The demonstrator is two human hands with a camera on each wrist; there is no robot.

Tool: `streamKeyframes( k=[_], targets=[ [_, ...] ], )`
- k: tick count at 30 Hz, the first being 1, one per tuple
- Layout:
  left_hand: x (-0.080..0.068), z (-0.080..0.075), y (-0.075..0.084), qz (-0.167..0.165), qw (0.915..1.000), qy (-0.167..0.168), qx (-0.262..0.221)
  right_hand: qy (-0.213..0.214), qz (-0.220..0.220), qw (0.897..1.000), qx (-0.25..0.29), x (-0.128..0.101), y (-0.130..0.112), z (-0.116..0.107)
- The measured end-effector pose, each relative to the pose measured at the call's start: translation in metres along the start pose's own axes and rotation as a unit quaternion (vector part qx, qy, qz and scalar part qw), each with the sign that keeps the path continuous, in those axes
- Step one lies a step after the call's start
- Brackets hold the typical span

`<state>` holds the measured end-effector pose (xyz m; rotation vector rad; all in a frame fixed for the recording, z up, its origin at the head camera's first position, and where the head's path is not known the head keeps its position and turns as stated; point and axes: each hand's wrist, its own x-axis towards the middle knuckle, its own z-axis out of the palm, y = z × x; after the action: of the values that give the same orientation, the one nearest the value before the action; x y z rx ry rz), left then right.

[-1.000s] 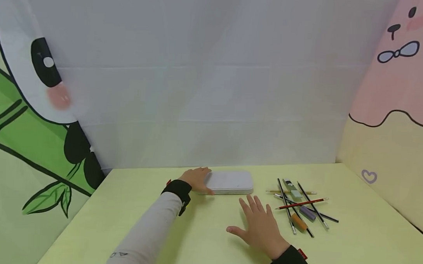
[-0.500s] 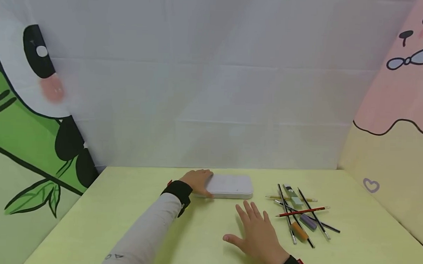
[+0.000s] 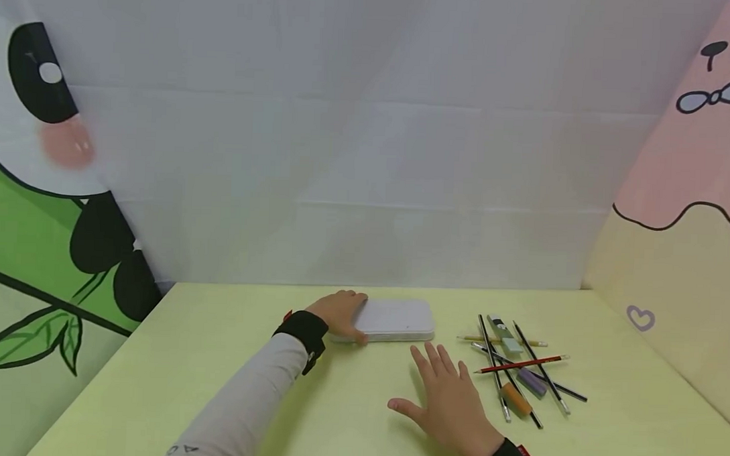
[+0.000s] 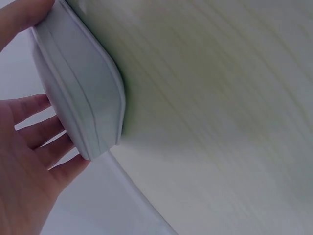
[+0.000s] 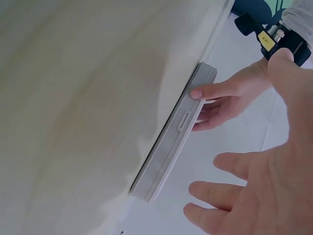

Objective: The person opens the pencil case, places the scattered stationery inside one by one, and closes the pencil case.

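My left hand holds the left end of a flat white pencil case lying on the table. In the left wrist view the thumb lies on one side of the case and several fingertips touch the opposite edge. A latch shows on the long side of the closed case in the right wrist view. My right hand hovers nearer the front, fingers spread and holding nothing, between the case and a loose pile of pencils. Within that pile a red pencil crosses over several dark ones.
Among the pencils lie a green block-like piece, a purple piece and an orange one. The pale yellow table meets a white cloth backdrop behind the case. Painted panels stand at both sides.
The head view has shifted slightly. Both hands stay nearly in place, the left still on the pencil case and the right still spread. The pencils have not visibly moved.
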<state>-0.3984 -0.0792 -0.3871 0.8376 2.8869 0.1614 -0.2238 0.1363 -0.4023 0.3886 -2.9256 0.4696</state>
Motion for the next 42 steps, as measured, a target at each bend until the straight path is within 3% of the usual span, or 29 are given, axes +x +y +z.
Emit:
streamKeyframes(
  k=[5,11,18,29,42],
  targets=[
    [0.001,0.004,0.000,0.002,1.0000,0.003,-0.002,-0.002,0.000,1.000,-0.001,-0.001,0.002,-0.002],
    [-0.009,0.002,-0.002,-0.025,0.9990,-0.013,-0.035,-0.011,-0.002,1.000,0.009,0.001,0.000,-0.002],
    [-0.018,0.005,-0.008,-0.033,0.9981,-0.007,-0.052,-0.019,0.002,1.000,0.007,0.003,0.001,-0.003],
    [-0.030,0.010,-0.012,-0.039,0.9959,0.022,-0.079,-0.007,-0.018,1.000,0.005,0.006,0.002,-0.003],
    [-0.049,0.010,-0.001,-0.037,0.9897,0.067,-0.121,-0.005,-0.017,1.000,-0.012,0.009,0.006,-0.004]
  ],
)
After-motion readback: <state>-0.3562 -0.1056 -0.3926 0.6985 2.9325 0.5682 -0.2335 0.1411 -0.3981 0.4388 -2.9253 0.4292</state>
